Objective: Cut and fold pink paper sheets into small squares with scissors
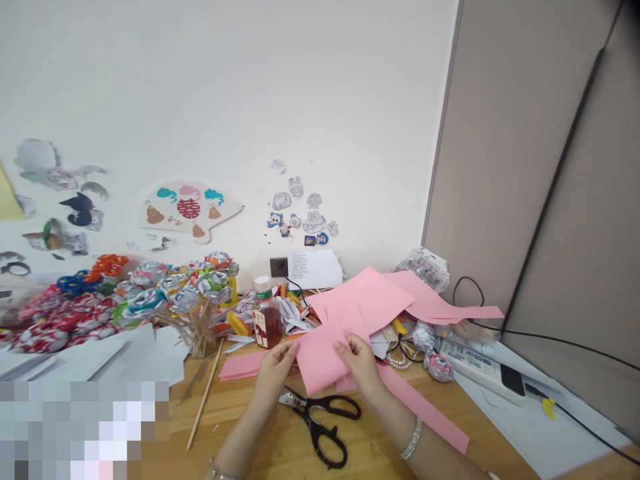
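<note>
A sheet of pink paper (319, 358) is held up over the wooden table between my two hands. My left hand (280, 363) pinches its left edge between thumb and fingers. On its right side my right hand (357, 357) grips the same sheet, thumb on the near face. Black-handled scissors (320, 417) lie on the table below the paper, between my forearms. A larger pink sheet (367, 297) stands behind. Pink strips (425, 410) lie to the right and partly under my right forearm; another pink strip (243, 367) is left of my left hand.
A wooden stick (205, 393) lies at the left. Paper flowers on sticks (195, 300) and a labelled bottle (267, 317) stand behind my left hand. At the right are a power strip (480, 370), a crumpled paper flower (439, 367) and black cables (565, 340).
</note>
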A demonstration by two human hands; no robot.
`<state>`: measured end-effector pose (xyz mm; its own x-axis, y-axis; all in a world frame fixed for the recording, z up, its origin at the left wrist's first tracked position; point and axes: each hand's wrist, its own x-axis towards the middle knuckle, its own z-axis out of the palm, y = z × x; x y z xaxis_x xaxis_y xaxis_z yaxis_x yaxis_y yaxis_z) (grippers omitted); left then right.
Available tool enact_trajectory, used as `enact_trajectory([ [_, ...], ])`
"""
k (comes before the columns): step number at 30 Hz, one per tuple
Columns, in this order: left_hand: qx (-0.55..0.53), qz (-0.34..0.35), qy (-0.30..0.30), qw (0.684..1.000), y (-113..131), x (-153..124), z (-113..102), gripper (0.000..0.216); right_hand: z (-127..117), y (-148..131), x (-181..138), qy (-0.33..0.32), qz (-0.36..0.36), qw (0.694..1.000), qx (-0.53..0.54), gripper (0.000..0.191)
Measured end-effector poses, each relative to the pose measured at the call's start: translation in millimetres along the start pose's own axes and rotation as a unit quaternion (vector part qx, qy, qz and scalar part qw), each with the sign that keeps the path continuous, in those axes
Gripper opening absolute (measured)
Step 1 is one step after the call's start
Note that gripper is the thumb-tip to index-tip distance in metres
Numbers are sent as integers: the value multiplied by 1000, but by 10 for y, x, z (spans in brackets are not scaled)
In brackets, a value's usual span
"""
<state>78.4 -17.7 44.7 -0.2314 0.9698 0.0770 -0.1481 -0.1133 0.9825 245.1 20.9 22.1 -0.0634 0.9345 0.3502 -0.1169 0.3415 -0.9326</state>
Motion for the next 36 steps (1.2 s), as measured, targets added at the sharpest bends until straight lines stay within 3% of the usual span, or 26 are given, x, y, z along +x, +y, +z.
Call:
enact_trajectory([
  [11,-14,-8,-35,999,-11,2,3,40,-10,2,-12,1,-2,1000,-17,34],
  [25,49,41,-54,996,-4,-12,27,36,-53,34,51,-8,-5,999,-51,34],
  [32,42,-17,-77,996,-62,3,31,41,-57,50,47,-12,-31,997,-74,32],
  [36,50,-81,-110,989,-137,-2,52,56,-63,24,39,-1,-48,995,-90,31],
])
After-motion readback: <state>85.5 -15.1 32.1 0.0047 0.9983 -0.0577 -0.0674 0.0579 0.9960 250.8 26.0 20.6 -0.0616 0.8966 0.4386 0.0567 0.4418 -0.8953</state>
